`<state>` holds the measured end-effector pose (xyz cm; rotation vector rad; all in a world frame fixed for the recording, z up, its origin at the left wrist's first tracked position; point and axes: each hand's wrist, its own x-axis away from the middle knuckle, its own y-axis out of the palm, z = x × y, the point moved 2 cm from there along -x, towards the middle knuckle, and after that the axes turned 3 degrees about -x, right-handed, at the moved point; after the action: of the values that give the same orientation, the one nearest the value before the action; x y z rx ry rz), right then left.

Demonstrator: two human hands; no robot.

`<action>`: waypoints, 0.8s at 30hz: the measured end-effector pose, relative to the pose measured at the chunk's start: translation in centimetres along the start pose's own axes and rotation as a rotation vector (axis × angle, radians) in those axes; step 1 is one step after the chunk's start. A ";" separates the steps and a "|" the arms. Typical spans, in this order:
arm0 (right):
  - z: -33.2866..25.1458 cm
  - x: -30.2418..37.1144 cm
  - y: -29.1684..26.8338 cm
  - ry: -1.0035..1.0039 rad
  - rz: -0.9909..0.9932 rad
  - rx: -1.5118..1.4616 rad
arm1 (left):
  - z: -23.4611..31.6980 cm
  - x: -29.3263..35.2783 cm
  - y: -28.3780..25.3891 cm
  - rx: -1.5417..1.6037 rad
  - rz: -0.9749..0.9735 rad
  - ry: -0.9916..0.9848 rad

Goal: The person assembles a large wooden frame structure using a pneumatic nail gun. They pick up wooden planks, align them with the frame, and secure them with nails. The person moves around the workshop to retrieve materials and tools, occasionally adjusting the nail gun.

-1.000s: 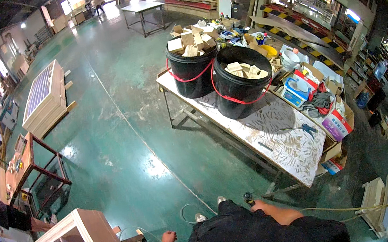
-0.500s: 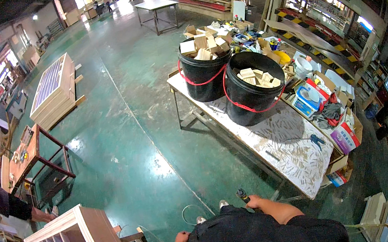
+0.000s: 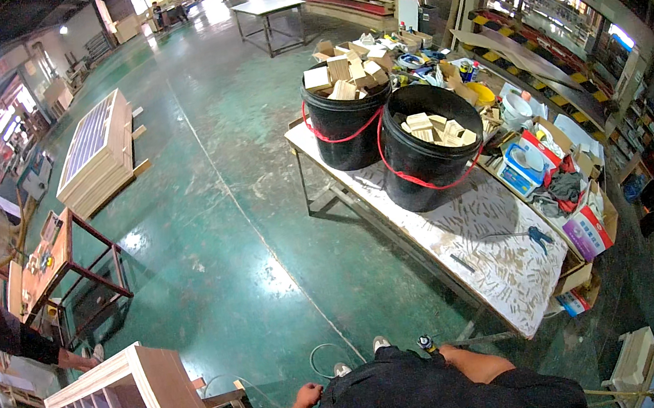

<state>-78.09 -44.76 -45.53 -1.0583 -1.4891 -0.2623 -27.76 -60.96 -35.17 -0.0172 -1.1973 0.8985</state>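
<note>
1. I have the right hand (image 3: 447, 351) closed round a dark, stubby handheld tool (image 3: 427, 345), just in front of the torso and left of the desk (image 3: 515, 311); its working end is too small to read.
2. The left hand (image 3: 310, 394) hangs loosely curled, apparently holding nothing; I cannot tell whether its fingertips press together.
3. My main worry is a trip: a thin looped line (image 3: 312, 363) lies on the floor (image 3: 354, 283) beside the shoes (image 3: 380, 343), and a careless step could snag it.
4. The yellow hose (image 3: 616, 393) at lower right could catch on the panels (image 3: 636, 357) there if pulled taut.
5. Turning sharply leftward, I could bump the slatted wooden cabinet (image 3: 181, 396) with that free arm.
6. Compared with half a second ago, the tool sits lower and nearer the torso. The left hand has barely shifted, and both black buckets (image 3: 415, 184), with their wooden blocks (image 3: 439, 130), remain on the desk.
</note>
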 end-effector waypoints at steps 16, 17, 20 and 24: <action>-7.5 4.0 -4.0 0.112 0.063 -0.077 | -1.8 -1.8 0.7 0.190 -0.024 -0.042; -7.5 4.3 -4.1 0.109 0.062 -0.094 | -1.7 -1.7 0.8 0.178 -0.024 -0.035; -7.6 4.7 -4.5 0.086 0.088 -0.068 | -1.0 -1.5 0.8 0.125 -0.022 -0.015; -7.9 5.4 -5.2 0.177 0.127 -0.057 | -0.6 -0.4 0.9 0.107 0.002 -0.010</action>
<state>-75.71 -50.74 -36.71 -1.1406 -1.2579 -0.3015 -27.83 -60.33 -36.09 0.0724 -1.1572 0.9649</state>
